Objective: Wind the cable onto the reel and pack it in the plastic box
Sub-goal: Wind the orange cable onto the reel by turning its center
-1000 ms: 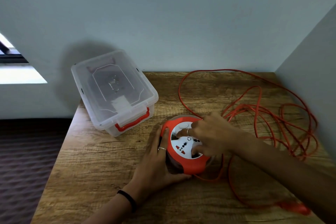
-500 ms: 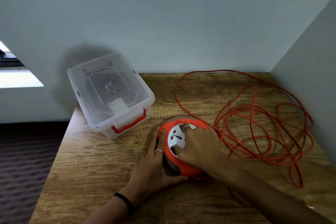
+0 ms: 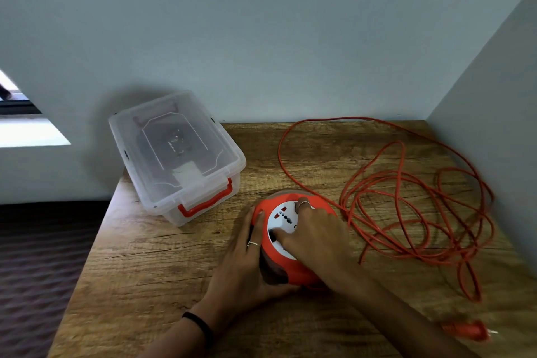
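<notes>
My left hand [image 3: 247, 264] fingers are clamped round the round orange plastic reel [image 3: 290, 241]; right hand [image 3: 316, 232] fingers are pressed on top of it, loose orange cable [image 3: 421, 212] beside.

One reel [image 3: 293, 267], orange with a white socket face, sits on the one wooden surface [image 3: 162, 264]. One orange cable [image 3: 406, 203] lies in many loose loops to the right of the reel, too tangled to count loop by loop; one orange plug [image 3: 467, 334] ends it at the near right. One clear plastic box [image 3: 174, 151] stands at the far left, with one lid on it and one red latch handle [image 3: 207, 203] showing on its near end. Two hands are in view: the left hand [image 3: 247, 264] and the right hand [image 3: 316, 238]. Two rings show, one on each hand. One black band [image 3: 200, 325] circles the left wrist.
</notes>
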`<action>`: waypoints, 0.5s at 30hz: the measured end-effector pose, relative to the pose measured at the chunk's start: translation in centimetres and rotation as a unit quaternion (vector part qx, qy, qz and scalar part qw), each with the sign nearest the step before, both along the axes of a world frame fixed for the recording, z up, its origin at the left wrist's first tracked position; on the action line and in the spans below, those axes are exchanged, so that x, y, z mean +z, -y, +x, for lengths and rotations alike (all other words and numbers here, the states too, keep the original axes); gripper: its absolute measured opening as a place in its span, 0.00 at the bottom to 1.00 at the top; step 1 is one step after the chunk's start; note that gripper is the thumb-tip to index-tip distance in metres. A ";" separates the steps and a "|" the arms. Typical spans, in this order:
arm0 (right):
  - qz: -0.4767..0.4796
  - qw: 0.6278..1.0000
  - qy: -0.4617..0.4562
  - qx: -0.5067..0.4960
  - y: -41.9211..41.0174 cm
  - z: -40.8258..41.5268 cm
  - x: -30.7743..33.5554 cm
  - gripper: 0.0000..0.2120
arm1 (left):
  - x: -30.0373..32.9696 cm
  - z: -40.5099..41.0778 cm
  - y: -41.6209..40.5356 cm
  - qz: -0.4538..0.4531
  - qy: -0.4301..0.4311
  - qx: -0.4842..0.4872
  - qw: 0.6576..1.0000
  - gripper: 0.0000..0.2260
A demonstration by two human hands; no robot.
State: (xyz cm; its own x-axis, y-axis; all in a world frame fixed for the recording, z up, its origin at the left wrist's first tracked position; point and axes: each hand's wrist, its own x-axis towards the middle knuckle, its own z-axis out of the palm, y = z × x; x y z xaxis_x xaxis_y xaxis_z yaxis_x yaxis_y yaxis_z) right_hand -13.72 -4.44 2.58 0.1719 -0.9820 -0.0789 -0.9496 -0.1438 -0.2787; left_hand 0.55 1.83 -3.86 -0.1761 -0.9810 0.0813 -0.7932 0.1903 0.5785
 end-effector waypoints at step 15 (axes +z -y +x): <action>0.054 0.910 -0.107 0.398 3.5 -5.4 3.0 0.29 | -0.1 0.0 0.1 0.016 0.025 0.004 1.000 0.56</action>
State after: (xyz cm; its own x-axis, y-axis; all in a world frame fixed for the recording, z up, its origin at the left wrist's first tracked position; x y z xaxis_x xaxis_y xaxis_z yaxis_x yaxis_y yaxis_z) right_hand -19.10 -7.98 5.58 0.7939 -0.5381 -0.2830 -0.5913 -0.7919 -0.1529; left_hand 0.57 1.72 -3.96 -0.1707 -0.9845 0.0404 -0.8230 0.1650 0.5436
